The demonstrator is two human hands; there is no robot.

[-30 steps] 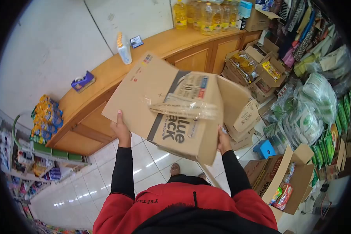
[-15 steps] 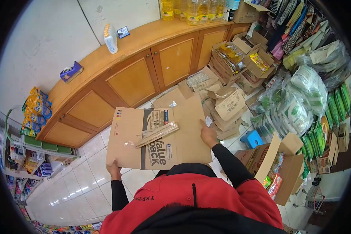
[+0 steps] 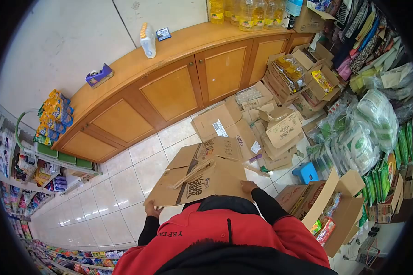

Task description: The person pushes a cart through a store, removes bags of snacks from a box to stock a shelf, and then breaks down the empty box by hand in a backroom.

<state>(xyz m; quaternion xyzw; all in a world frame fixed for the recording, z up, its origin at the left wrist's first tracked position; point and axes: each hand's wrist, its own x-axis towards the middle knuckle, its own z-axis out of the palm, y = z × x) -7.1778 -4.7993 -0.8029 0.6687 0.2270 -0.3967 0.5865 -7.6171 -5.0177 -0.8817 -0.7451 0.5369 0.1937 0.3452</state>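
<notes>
Held low in front of my body is a flattened cardboard box [image 3: 170, 182] printed "Value Pack", with a strip of tape lying slantwise across its face. My left hand [image 3: 153, 209] grips its near left corner, fingers underneath. At the right edge, my right hand [image 3: 248, 187] is closed on the cardboard, its fingers partly hidden. The far part of the box bends away along a crease, showing more printing. Just beyond it, other flattened cardboard [image 3: 215, 123] lies on the tiles.
A curved wooden counter [image 3: 153, 91] runs ahead, bearing a tape dispenser [image 3: 99, 76] and oil bottles [image 3: 247, 16]. Opened cartons [image 3: 280, 130] pile up at right, near a blue stool [image 3: 306, 173] and plastic-wrapped packs [image 3: 367, 133]. Shelves [image 3: 36, 165] stand at left.
The box has come lower and closer to my body, and its far part now bends away. Both hands keep their hold. The view has shifted, with the counter further right.
</notes>
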